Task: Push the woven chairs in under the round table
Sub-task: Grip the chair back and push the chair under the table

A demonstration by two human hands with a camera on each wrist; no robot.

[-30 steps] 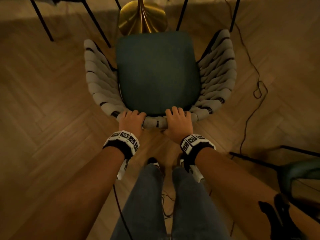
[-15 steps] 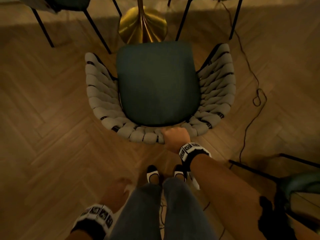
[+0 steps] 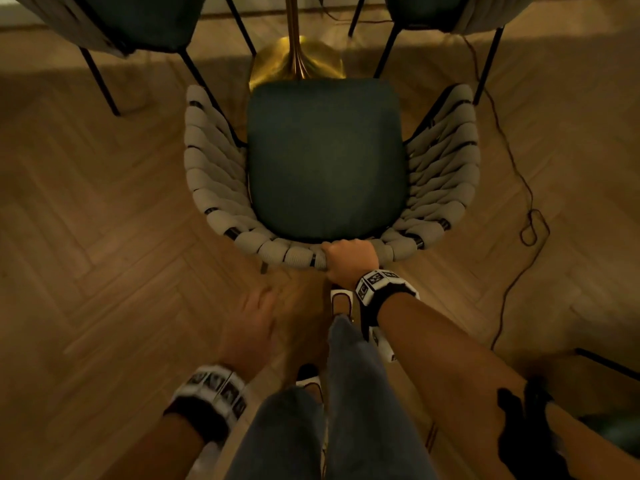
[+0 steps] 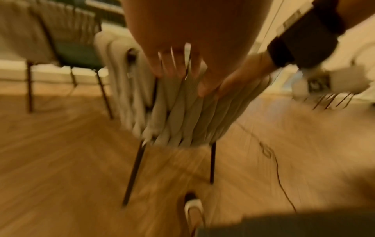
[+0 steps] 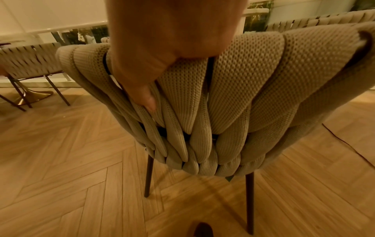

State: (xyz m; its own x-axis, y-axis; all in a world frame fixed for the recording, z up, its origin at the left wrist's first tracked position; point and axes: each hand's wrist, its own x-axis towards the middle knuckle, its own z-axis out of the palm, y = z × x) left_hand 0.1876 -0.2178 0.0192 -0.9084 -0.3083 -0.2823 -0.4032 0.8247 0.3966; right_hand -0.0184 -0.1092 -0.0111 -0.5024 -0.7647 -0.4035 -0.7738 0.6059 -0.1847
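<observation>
A woven chair [image 3: 214, 174] with beige straps and a dark green seat [image 3: 325, 161] stands in front of me, facing the table's gold pedestal base [image 3: 298, 60]. My right hand [image 3: 351, 263] grips the top rim of the chair's back; in the right wrist view its thumb lies on the woven back [image 5: 233, 99]. My left hand [image 3: 251, 327] hovers blurred behind the chair, apart from it, fingers spread and holding nothing. The left wrist view shows the left hand [image 4: 182, 64] above the chair back [image 4: 182, 115]. The tabletop is out of view.
Two more woven chairs [image 3: 131, 26] [image 3: 450, 12] stand at the far left and far right of the pedestal, their black legs close to this chair's arms. A black cable [image 3: 526, 209] runs over the wooden floor on the right. Another chair's frame [image 3: 602, 362] shows at the lower right.
My left hand let go of the chair back, dropped beside my leg, and now rises toward the chair again. The right hand has kept its grip throughout.
</observation>
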